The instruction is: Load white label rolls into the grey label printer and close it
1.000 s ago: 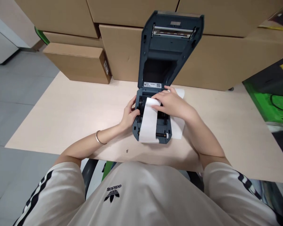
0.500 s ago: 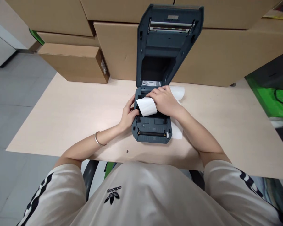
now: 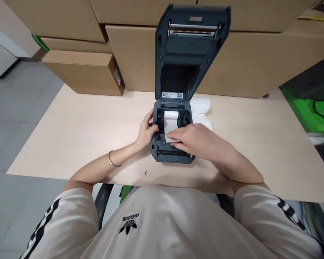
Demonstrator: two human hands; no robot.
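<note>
A dark grey label printer (image 3: 174,158) stands on the table with its lid (image 3: 186,54) swung up and back. Inside it, a white paper roll (image 3: 171,115) sits between two black roll holders, and its paper strip (image 3: 169,126) runs toward the front. My right hand (image 3: 194,140) lies over the printer's right side, its fingers closed at the strip's loose end just behind the black roller (image 3: 171,153). My left hand (image 3: 147,130) grips the printer's left wall, thumb inside by the left holder, fingers outside. My right hand hides part of the printer's front right.
White paper (image 3: 200,105) lies curled on the table to the right of the printer. Large cardboard boxes (image 3: 240,64) line the back, and a smaller box (image 3: 81,73) stands at the back left. A tiny dark piece (image 3: 145,173) lies near the front edge.
My right hand has moved from the back of the printer toward its front. The paper, earlier raised and curling, now lies forward along the printer bed. My left hand has stayed put.
</note>
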